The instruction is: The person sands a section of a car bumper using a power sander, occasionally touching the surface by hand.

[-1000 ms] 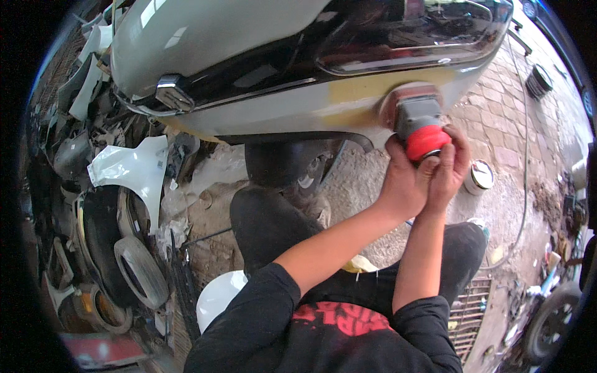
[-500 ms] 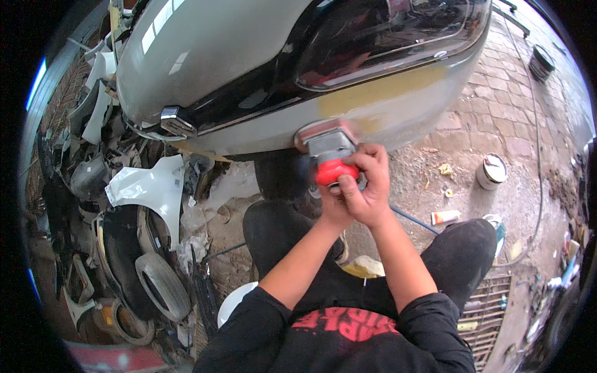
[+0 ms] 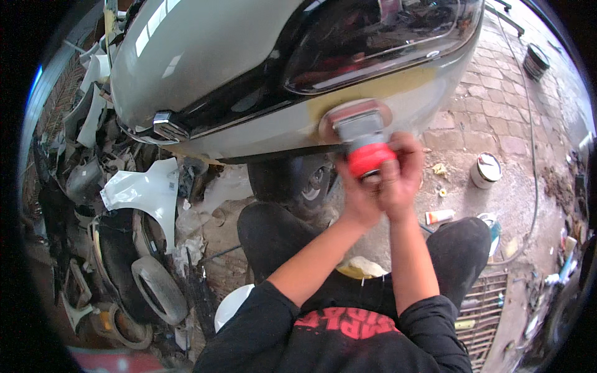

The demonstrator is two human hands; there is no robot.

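Both hands, the left hand (image 3: 357,202) and the right hand (image 3: 401,174), close around the sander (image 3: 360,133), whose pad lies against the car body (image 3: 261,133), leaving no gap there. Right: open brick paving (image 3: 472,124), broken only by a can (image 3: 485,169) and a tube (image 3: 440,216). Left: a white panel (image 3: 143,193), tyres (image 3: 158,289) and scrap, seemingly tightly packed, block passage. Below: a wheel (image 3: 298,183) and the knees.

Sander (image 3: 362,133) pressed on car panel (image 3: 261,133), tin (image 3: 485,170) right, tyre (image 3: 160,288) left.
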